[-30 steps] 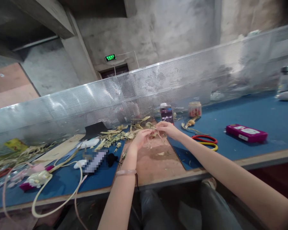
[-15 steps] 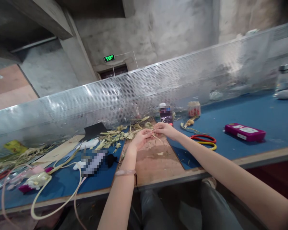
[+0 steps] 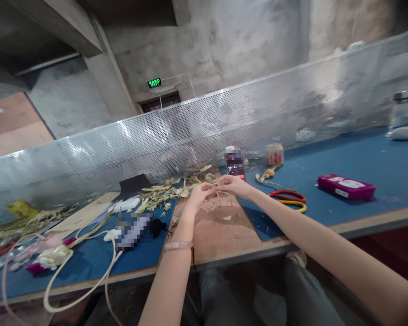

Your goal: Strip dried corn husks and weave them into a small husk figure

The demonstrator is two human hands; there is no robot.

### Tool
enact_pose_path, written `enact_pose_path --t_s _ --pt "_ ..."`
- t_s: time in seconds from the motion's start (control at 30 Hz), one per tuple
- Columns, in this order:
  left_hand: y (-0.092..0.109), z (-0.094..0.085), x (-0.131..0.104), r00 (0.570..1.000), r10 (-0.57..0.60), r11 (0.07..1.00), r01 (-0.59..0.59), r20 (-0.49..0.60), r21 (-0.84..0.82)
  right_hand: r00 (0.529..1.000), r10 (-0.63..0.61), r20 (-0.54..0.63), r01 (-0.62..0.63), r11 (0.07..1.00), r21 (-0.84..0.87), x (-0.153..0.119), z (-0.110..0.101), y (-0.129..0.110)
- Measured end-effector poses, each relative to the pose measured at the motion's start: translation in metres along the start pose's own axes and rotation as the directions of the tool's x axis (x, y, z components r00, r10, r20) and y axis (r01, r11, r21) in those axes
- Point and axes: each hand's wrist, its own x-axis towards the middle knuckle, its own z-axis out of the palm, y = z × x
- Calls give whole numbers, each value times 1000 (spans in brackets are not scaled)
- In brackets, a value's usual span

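My left hand (image 3: 201,194) and my right hand (image 3: 233,184) meet over a brown board (image 3: 217,237), fingertips nearly touching. Both are closed in a pinch on a thin, pale dried plant strip (image 3: 223,194), whose ends stick out past the fingers. Exactly how the strip runs between the fingertips is too small to make out. Just behind and left of my hands lies a pile of dried leaves and stems (image 3: 159,195). A phone (image 3: 235,168) with a running timer stands upright behind my right hand. Small plant scraps are scattered over the board.
Right of the board lie red and yellow rings (image 3: 289,198), a magenta box (image 3: 347,187) and a glass jar (image 3: 274,155). Pale loops of band (image 3: 49,290) hang over the table's front edge at left. A perforated metal screen (image 3: 177,131) closes off the back.
My hands stay together in almost the same place, with only slight finger movement. The plant strip's protruding end has shifted a little.
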Motion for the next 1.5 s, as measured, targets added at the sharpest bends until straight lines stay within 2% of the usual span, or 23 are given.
enact_pose_path --t_s 0.23,0.4,0.8,1.17,1.37,1.5 --pt "2 3 -2 998 -20 998 23 53 -53 997 -4 81 2 1000 14 0 0 0" --pt "2 5 -3 999 -14 999 15 46 -33 997 -8 76 11 999 -40 1 0 2" --pt "1 5 -6 996 -67 991 72 53 -109 998 25 63 -18 994 -108 0 3 3" --pt "1 3 -13 997 -68 969 74 31 -236 995 -27 100 47 978 -204 2 4 9" --pt "5 3 -13 999 -35 957 33 -2 -288 994 -54 90 76 961 -265 5 7 8" --pt "1 2 -10 999 -17 954 27 35 -299 991 -92 100 121 933 -339 5 7 3"
